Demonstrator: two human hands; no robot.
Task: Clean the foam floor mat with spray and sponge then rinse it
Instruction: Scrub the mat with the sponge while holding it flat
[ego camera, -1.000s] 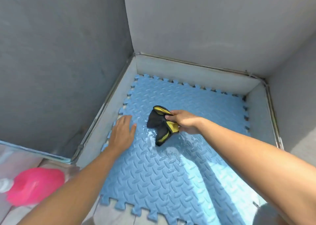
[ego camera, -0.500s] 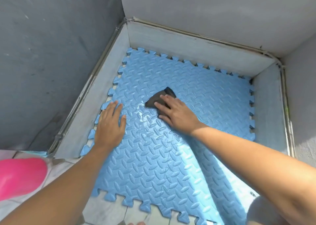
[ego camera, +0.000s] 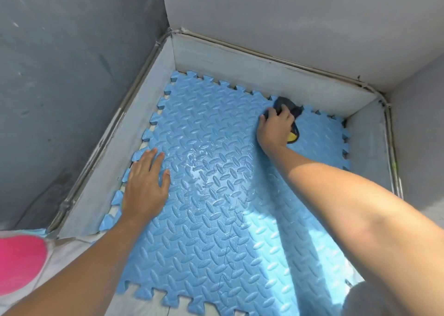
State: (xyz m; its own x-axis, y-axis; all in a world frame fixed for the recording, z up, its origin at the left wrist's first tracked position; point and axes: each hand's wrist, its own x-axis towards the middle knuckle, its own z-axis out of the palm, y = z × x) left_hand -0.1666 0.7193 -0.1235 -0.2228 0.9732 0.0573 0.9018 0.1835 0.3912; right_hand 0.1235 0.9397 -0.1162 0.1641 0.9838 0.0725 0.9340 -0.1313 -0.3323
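A light blue foam floor mat with a raised tread pattern and jigsaw edges lies flat in a low walled corner. Its middle shines wet. My right hand is stretched to the mat's far edge and presses a black and yellow sponge onto it; most of the sponge is hidden under the fingers. My left hand lies flat, palm down, fingers spread, on the mat's left edge.
Grey walls close the corner at left, back and right, above a pale low curb around the mat. A pink container sits at the lower left edge of view. A rounded grey shape fills the lower right corner.
My right hand has slid the sponge from the mat's middle to its far right edge. My left hand stayed pressed on the left edge. The camera moved closer.
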